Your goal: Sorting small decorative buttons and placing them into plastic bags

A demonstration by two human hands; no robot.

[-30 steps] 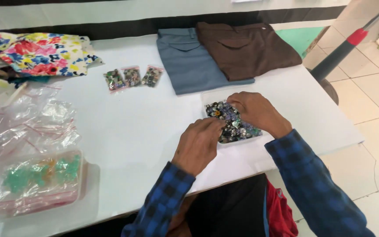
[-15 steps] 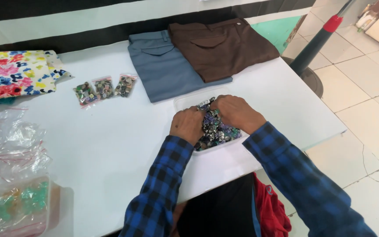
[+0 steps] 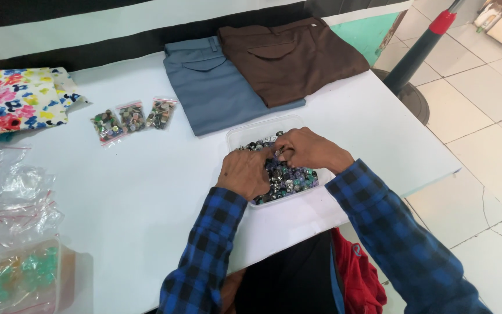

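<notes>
Fingers of left hand point(image 3: 245, 173) curl down into the buttons point(image 3: 289, 177); can't tell if they pinch any. Far left on tabletop point(image 3: 146, 192): floral cloth point(image 3: 15, 102), empty clear bags point(image 3: 7, 197), then three small filled bags point(image 3: 132, 117). Clear plastic tray point(image 3: 257, 131) sits near front edge, long axis running left-right w/ slight tilt, full of mixed dark, silver & purple buttons. Right hand point(image 3: 309, 150) fingers bunched narrow over the pile, touching left hand. Behind: grey-blue trousers point(image 3: 213, 87), brown trousers point(image 3: 289, 58).
</notes>
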